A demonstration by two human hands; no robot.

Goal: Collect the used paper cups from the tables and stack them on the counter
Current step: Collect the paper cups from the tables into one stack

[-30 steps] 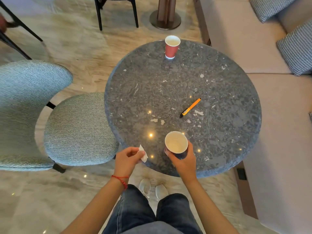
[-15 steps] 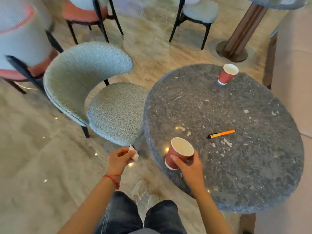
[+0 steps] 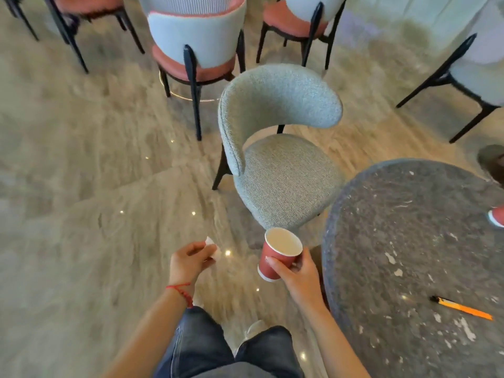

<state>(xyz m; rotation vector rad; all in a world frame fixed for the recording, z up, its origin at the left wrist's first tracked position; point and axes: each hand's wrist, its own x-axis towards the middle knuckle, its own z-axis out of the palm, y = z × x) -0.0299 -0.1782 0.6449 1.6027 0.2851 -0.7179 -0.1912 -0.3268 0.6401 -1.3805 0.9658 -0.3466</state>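
Holding a small white scrap (image 3: 212,248) pinched in curled fingers, the left hand (image 3: 191,261) hangs over the floor (image 3: 81,214), a red thread band (image 3: 181,291) round its wrist. The floor is glossy, veined beige stone with small light spots on it.

The right hand (image 3: 297,274) grips one red paper cup (image 3: 278,253) round its side, off the table's edge and above the floor. The cup is a tapered cylinder, white inside, tilted a little and looking empty.

A second red cup (image 3: 497,216) shows only as a sliver at the frame's right edge, standing on the table (image 3: 409,241). So two cups in all.

The table is one round slab of dark grey speckled stone with pale flecks. One orange pen (image 3: 463,308) with a black tip lies on it, near the lower right.

One grey-green chair (image 3: 278,148) of nubbly fabric, with a curved back and rounded seat, stands just beside the table. Farther back stand several chairs with pink seats and thin black legs (image 3: 193,58); their count is unclear, since the frame cuts them off.
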